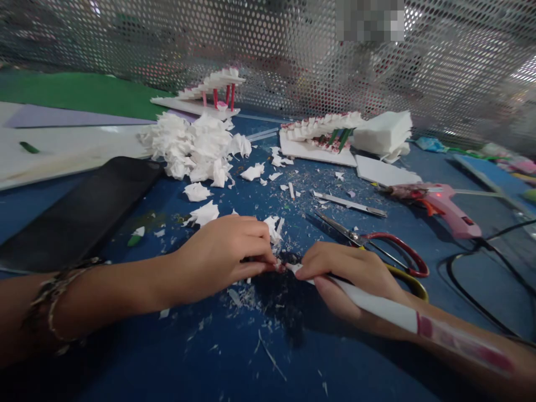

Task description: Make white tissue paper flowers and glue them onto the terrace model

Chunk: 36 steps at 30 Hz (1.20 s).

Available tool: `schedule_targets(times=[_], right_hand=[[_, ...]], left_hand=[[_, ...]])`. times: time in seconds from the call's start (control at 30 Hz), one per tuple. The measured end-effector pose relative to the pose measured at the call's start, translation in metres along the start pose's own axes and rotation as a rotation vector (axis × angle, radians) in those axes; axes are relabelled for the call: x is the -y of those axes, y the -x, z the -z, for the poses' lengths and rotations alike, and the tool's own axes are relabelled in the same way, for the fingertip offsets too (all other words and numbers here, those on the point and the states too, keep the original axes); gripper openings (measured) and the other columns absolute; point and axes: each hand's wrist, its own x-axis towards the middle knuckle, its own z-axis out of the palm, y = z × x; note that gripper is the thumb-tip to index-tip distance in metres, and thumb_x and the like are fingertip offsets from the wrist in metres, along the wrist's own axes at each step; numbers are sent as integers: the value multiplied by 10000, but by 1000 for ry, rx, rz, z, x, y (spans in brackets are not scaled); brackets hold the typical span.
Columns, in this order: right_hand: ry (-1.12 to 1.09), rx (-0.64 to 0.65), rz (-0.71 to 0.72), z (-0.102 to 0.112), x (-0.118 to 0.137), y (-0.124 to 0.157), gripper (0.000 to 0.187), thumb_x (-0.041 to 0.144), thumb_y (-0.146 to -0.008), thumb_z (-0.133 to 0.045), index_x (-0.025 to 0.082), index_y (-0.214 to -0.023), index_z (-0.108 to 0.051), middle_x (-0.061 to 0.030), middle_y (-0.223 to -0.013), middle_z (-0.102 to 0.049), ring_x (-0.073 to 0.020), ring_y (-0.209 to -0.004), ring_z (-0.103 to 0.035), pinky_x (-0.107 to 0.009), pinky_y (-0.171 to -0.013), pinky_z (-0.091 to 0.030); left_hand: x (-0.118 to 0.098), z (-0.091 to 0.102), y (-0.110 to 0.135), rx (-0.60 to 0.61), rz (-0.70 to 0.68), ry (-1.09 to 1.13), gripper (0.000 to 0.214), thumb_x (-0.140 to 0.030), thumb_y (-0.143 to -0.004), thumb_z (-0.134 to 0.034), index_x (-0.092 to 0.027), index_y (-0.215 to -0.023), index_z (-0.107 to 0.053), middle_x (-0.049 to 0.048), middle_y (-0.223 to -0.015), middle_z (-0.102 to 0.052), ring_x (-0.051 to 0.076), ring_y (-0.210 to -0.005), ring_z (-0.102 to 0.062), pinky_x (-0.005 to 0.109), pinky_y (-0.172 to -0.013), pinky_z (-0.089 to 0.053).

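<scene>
In the middle of the blue table, my left hand [234,248] pinches a small white piece with dark red marks [280,267] between thumb and fingertips. My right hand [355,279] grips a white marker pen [377,306] with a clear, dark pink rear end lying back along my forearm. The pen's tip touches or nearly touches the small piece; I cannot tell which. Just beyond my right hand lie scissors [355,237] with one red and one yellow handle. Torn bits of white paper [203,213] lie beyond my left hand.
A heap of crumpled white paper [192,146], two small white staircase models [218,84] and a stack of white tissues [383,133] stand farther back. A pink glue gun [446,206], its cable, and a cutter knife [352,204] lie right. Left is a black phone [79,215].
</scene>
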Motion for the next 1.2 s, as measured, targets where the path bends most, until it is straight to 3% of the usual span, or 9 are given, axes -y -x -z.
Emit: schedule_targets(times=[0.2,0.33,0.57,0.77,1.2], right_hand=[[-128,18,-92,1,0,3,172,87,-754,-427,129,-796,-589,-28,-729,-635,-68,-673,-591,-160,-625,-451],[-149,-32,-154,0,-1,6,182,98,-759,-417,141,-781,-592,-9,-703,-626,-62,-625,-573,-159,-582,-431],[-142,4,-247,-2,-4,5,172,114,-760,-423,158,-748,-589,7,-682,-627,-64,-591,-563,-167,-558,-418],[-177,25,-215,0,-3,5,174,119,-762,-416,161,-770,-585,-4,-690,-628,-82,-610,-571,-187,-559,-428],[-219,-7,-270,0,-3,6,188,162,-778,-405,157,-766,-593,-4,-656,-617,-78,-557,-545,-190,-516,-412]], left_hand=[[1,-2,1,6,-24,-14,92,-134,-780,-555,-169,-714,-609,-8,-680,-596,129,-648,-516,249,-589,-327],[2,-3,2,10,-37,-34,125,-152,-805,-524,-182,-713,-603,-12,-675,-589,126,-629,-509,252,-575,-302],[1,-3,3,-1,-96,-131,199,-189,-852,-449,-175,-732,-607,5,-693,-591,140,-620,-497,269,-574,-291],[0,-2,2,-8,-107,-137,199,-172,-847,-448,-170,-717,-599,6,-682,-591,139,-619,-505,266,-576,-304],[1,0,0,41,49,67,83,-140,-758,-581,-153,-678,-601,-13,-661,-585,102,-612,-546,206,-557,-351]])
